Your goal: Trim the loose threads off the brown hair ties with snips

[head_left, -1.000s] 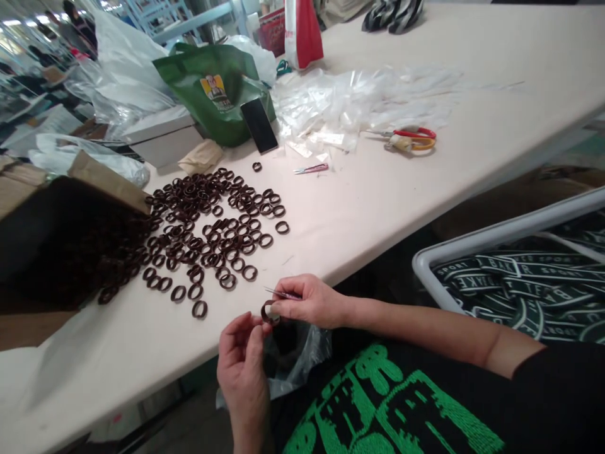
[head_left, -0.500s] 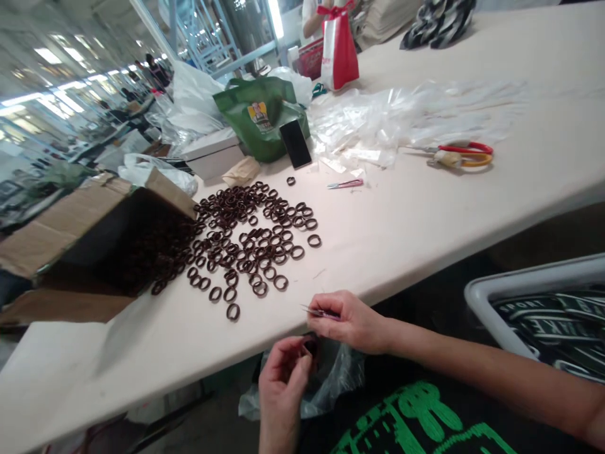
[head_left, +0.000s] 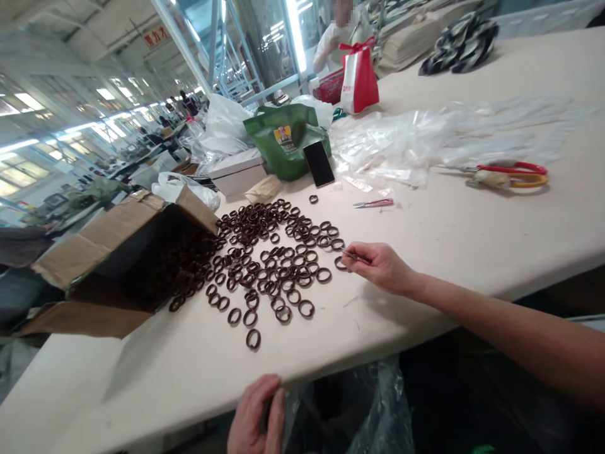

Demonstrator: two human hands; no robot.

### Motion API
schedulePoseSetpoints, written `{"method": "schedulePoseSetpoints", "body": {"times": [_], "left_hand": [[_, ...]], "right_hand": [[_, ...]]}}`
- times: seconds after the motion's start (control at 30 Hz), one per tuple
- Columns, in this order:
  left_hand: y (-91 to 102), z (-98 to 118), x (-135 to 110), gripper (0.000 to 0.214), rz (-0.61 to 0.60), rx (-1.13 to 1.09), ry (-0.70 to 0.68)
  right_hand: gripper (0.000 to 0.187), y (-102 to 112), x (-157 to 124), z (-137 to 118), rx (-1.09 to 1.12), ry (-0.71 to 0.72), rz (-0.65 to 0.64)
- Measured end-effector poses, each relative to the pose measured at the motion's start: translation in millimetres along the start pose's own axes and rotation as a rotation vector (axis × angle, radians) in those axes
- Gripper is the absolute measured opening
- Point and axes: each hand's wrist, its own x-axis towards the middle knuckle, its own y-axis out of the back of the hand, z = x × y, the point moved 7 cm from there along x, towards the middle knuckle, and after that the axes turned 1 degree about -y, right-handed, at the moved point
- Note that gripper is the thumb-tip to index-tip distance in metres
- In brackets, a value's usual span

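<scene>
While the right hand (head_left: pixel 382 269) is clasping a slim pointed tool (head_left: pixel 363 259) in curled fingers, its fingertips are overlapping a brown ring (head_left: pixel 338 265) at the scatter's right edge; whether they are gripping it, I am not making out. Left hand (head_left: pixel 255 416) is resting at the near edge of the table (head_left: pixel 425 230), fingers loosely bent; whether it is holding anything is not showing. Dark brown rings (head_left: pixel 250 221) are lying loose on the table, spilling from a tipped cardboard box (head_left: pixel 106 238). Beyond them, a phone (head_left: pixel 319 165) is leaning against a green bag (head_left: pixel 278 142); pink snips (head_left: pixel 382 203) and scissors (head_left: pixel 491 178) are lying rightward.
</scene>
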Motion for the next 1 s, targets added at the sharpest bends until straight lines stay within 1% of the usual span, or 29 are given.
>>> {"method": "schedulePoseSetpoints", "body": {"times": [0.07,0.1,0.17,0.27,0.33,0.37,0.4,0.47,0.5,0.57,0.67,0.77,0.8,0.87,0.93,1.0], "left_hand": [[1.7,7.7,40.4,0.02,-0.044,0.103,-0.138],[-3.2,10.8,59.3,0.022,-0.086,0.158,-0.209],[-22.6,14.0,92.2,0.029,-0.173,0.242,-0.331],[-65.2,12.3,125.9,0.041,-0.266,0.299,-0.426],[-93.9,10.6,136.1,0.048,-0.32,0.331,-0.45],[-106.0,10.9,136.9,0.05,-0.35,0.346,-0.468],[-115.5,12.1,135.2,0.05,-0.381,0.359,-0.493],[-124.3,16.3,126.1,0.05,-0.426,0.37,-0.557],[-123.9,18.9,119.4,0.05,-0.446,0.367,-0.597],[-115.4,21.5,105.5,0.048,-0.471,0.357,-0.653],[-93.7,22.8,87.4,0.041,-0.494,0.337,-0.718],[-74.4,24.8,76.9,0.031,-0.523,0.288,-0.773],[-69.8,25.1,76.3,0.028,-0.528,0.273,-0.774],[-62.7,24.4,80.0,0.022,-0.499,0.252,-0.741],[-57.5,21.1,88.1,0.018,-0.426,0.242,-0.677],[-52.8,14.0,98.2,0.016,-0.328,0.254,-0.596]], "right_hand": [[0.032,-2.3,20.9,12.8,0.006,0.009,0.042],[0.033,-3.3,30.7,20.0,0.022,0.0,0.063],[0.033,-4.3,46.8,33.7,0.064,-0.031,0.101],[0.032,-1.9,60.3,46.7,0.072,-0.06,0.141],[0.03,0.7,63.5,49.7,0.045,-0.054,0.148],[0.03,1.7,64.1,50.6,0.035,-0.051,0.146],[0.03,2.0,64.3,51.3,0.029,-0.05,0.138],[0.031,1.0,64.4,52.4,0.023,-0.05,0.113],[0.031,0.0,64.5,52.7,0.022,-0.05,0.1],[0.03,-1.5,64.9,52.3,0.022,-0.042,0.087],[0.029,-2.4,66.0,51.0,0.012,-0.036,0.079],[0.03,-2.2,67.2,50.6,-0.015,-0.034,0.075],[0.03,-1.8,67.5,50.6,-0.024,-0.031,0.078],[0.03,-1.1,67.8,50.8,-0.038,-0.026,0.085],[0.03,-0.8,67.7,51.5,-0.045,-0.027,0.089],[0.03,-1.0,67.4,52.7,-0.039,-0.036,0.088]]}}
